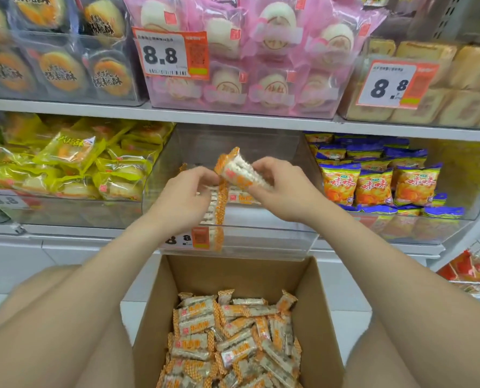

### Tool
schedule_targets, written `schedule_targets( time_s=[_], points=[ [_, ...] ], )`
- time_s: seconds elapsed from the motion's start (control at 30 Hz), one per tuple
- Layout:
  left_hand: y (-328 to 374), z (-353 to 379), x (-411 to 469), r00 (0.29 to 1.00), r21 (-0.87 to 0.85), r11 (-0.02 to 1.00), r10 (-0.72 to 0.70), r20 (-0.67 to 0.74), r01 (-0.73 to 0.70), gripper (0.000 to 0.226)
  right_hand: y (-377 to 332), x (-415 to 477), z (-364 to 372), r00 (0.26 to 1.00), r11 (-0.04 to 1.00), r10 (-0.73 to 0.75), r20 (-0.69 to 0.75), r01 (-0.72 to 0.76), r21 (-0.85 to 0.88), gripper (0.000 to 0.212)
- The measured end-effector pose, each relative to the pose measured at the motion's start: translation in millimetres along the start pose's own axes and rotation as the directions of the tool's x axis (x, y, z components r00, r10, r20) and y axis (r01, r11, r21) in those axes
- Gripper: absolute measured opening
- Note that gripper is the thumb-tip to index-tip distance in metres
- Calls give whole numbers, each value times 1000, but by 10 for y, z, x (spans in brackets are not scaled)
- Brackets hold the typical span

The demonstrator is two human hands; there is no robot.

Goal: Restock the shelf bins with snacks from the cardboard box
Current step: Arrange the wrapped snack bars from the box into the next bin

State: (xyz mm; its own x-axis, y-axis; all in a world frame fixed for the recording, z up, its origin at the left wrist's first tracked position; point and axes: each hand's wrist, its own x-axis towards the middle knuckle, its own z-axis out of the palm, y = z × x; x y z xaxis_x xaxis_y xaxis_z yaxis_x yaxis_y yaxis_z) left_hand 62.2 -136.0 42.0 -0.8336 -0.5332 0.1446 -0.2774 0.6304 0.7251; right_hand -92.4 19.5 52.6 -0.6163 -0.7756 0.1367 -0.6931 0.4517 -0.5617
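An open cardboard box (311, 298) stands between my legs, holding several orange-and-white snack bars (233, 337). Straight ahead on the lower shelf is a clear plastic bin (261, 242) with a few of the same bars lying in it. Both hands are over that bin. My right hand (286, 189) grips a small bundle of orange-and-white bars (237, 170), tilted up to the left. My left hand (185, 197) pinches the lower left end of that bundle, with more bars (219, 208) hanging under its fingers.
Left of the clear bin is a bin of yellow-wrapped pastries (73, 163); right of it, blue-and-orange chip bags (379, 180). The upper shelf holds walnut cookies (59, 68), pink-wrapped buns (261, 57) and beige cakes (435, 88). A wire basket (474, 273) sits low right.
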Motion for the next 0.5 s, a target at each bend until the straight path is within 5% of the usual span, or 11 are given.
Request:
schedule_targets(
  time_s=[0.1,0.2,0.37,0.5],
  points=[
    [-26,-28,85,964,261,965,-96,246,29,55,134,188,166,984,943,116,137,-66,-327,41],
    [-3,6,156,889,325,946,-142,435,-8,51,232,270,365,961,872,230,154,-132,-472,41],
    [-182,139,245,891,443,896,-216,400,18,40,304,442,581,960,883,277,33,-241,-404,40],
    [-210,157,226,917,437,899,-171,360,-4,38,288,479,668,938,887,345,-36,-338,-313,79]
  ],
)
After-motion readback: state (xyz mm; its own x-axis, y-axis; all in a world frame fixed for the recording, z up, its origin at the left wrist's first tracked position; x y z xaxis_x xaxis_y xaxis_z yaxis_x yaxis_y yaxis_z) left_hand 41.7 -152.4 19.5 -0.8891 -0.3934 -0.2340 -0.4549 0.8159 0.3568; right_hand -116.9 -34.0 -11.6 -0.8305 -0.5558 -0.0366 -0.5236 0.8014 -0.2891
